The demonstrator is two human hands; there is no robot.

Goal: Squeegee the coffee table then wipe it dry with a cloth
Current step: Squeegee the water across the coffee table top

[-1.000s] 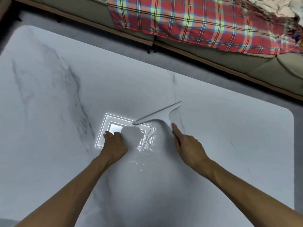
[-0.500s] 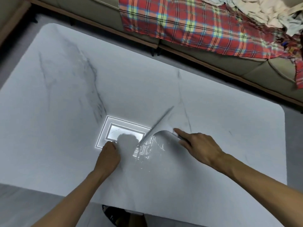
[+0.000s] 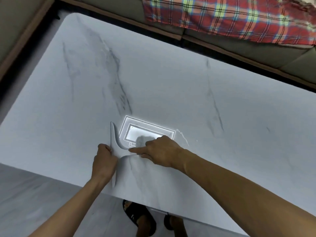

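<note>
Squeegee, gripped by the right hand at its handle and the left hand at its blade, should be pressed evenly along the coffee table.

Left hand sits balled in a fist, right hand reaches across, curled, forefinger stretched leftward.

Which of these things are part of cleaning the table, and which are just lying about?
Part of the job:
squeegee, held by the left hand and right hand
table
water streaks

Not part of it:
plaid blanket
sofa
black sandal, worn on a foot
</note>
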